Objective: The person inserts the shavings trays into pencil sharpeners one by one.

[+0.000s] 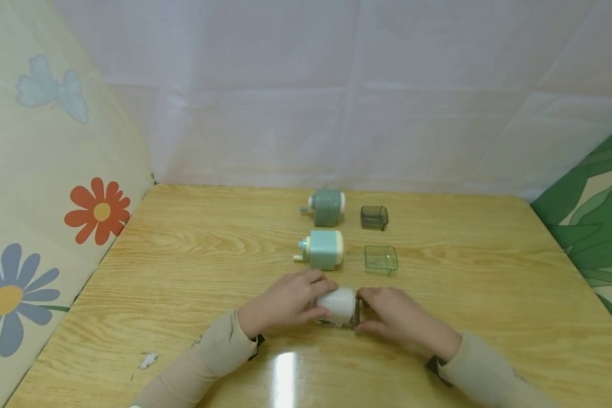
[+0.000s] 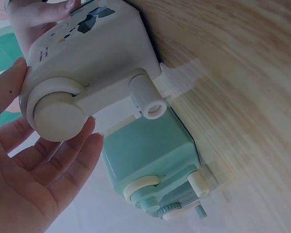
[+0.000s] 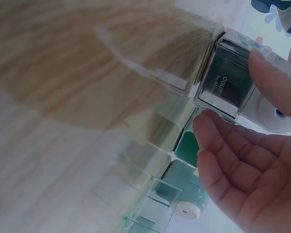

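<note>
A white crank pencil sharpener (image 1: 339, 303) lies near the front of the table, between both hands. My left hand (image 1: 294, 299) grips its crank side, with the thumb and fingers spread about the body. In the left wrist view its white crank handle (image 2: 150, 102) points toward the table. My right hand (image 1: 400, 314) pinches the dark see-through shavings drawer (image 3: 226, 77) at the sharpener's other end, thumb on one edge and fingertips at the opposite one. The drawer sits at the sharpener's opening in the right wrist view; how deep it goes in is hidden.
Behind stand a light teal sharpener (image 1: 324, 250) and a darker green sharpener (image 1: 328, 208). To their right lie a clear green drawer (image 1: 381, 259) and a smoky drawer (image 1: 374, 217). A torn white patch (image 1: 149, 360) marks the table's front left. A white sheet (image 1: 265, 136) hangs behind.
</note>
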A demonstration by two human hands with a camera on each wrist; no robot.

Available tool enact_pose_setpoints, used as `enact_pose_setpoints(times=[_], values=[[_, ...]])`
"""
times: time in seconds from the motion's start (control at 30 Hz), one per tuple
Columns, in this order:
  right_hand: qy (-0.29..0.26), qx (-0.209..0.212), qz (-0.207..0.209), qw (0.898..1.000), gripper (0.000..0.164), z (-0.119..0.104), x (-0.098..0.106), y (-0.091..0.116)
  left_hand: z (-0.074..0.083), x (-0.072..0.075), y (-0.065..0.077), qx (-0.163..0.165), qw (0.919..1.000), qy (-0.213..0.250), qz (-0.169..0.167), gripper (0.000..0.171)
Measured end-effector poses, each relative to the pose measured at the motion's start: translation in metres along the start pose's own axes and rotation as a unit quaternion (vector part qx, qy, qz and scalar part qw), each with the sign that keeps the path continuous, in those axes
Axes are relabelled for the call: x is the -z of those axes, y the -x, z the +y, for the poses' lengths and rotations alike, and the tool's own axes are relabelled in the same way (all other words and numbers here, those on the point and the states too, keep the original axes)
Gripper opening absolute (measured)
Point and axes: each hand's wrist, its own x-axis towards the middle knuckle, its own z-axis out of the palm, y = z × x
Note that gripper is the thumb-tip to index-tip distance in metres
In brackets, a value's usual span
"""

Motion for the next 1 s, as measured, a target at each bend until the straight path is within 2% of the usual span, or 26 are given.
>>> enact_pose_setpoints(times=[0.3,1.0], values=[[-0.022,0.013,0.005,1.000,0.033,-0.002,0.000,-0.003,0.002,0.000,0.000,-0.002,1.0000,0.002,0.002,0.046],[-0.089,-0.017,0.007,0.996,0.034,-0.002,-0.004,-0.011,0.001,-0.001,0.000,-0.005,0.9998,0.006,0.019,0.045]])
